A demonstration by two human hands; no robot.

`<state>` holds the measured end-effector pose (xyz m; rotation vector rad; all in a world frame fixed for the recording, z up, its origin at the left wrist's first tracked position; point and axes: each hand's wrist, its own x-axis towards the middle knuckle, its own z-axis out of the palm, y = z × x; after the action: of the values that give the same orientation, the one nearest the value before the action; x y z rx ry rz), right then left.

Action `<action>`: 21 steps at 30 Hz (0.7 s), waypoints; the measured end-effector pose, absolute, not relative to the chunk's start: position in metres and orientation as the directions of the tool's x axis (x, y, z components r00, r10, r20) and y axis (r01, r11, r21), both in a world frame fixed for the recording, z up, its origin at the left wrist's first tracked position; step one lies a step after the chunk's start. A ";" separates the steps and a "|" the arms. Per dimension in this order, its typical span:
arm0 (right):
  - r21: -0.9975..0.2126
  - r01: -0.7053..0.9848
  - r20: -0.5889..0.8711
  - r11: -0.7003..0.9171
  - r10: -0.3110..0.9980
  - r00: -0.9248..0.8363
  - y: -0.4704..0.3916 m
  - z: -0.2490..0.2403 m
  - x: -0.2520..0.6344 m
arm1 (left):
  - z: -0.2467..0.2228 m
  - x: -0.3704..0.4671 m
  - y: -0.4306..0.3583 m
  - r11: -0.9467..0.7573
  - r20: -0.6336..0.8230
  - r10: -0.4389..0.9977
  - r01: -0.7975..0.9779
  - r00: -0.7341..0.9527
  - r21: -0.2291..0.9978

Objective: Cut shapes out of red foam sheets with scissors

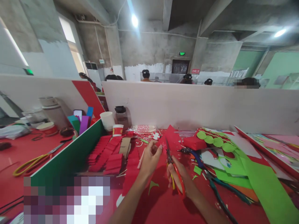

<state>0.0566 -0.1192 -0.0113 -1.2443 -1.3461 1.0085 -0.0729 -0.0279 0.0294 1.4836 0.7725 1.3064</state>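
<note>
My right hand [177, 174] grips a pair of scissors [181, 179] with red and yellow handles, their dark blades pointing away from me. To its left, my left hand [150, 158] is closed, thumb and fingers curled together near the blade tips. Whatever sits between those fingers is too small to make out. Red paper [172, 137] lies just beyond the blades. A white-and-red round piece [156, 136] rests behind my left hand. On the red tabletop, a light green scrap [153, 186] lies between my forearms.
Stacked red strips [106, 152] line the left, beside a green divider [70, 155]. Blue-handled pliers [197, 158], green-handled pliers [230, 189], green sheets [263, 183] and green discs [218, 142] crowd the right. Cups [117, 130] and a bottle [121, 116] stand behind, before a white partition [187, 105].
</note>
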 end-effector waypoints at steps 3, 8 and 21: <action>-0.977 0.164 0.142 0.134 0.989 0.039 -0.118 -0.013 0.057 | 0.029 -0.072 -0.028 -0.301 0.330 0.916 -0.151 0.229 0.942; -0.976 0.176 0.137 0.125 0.989 0.054 -0.115 -0.017 0.058 | 0.031 -0.071 -0.030 -0.296 0.333 0.912 -0.175 0.242 0.939; -0.973 0.184 0.156 0.142 0.986 0.065 -0.122 -0.001 0.053 | 0.036 -0.071 -0.032 -0.315 0.349 0.911 -0.175 0.219 0.933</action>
<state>0.0526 -0.1219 -0.0010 -1.2606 -1.3464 0.9497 -0.0713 -0.0324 0.0358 1.4535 0.7420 1.3180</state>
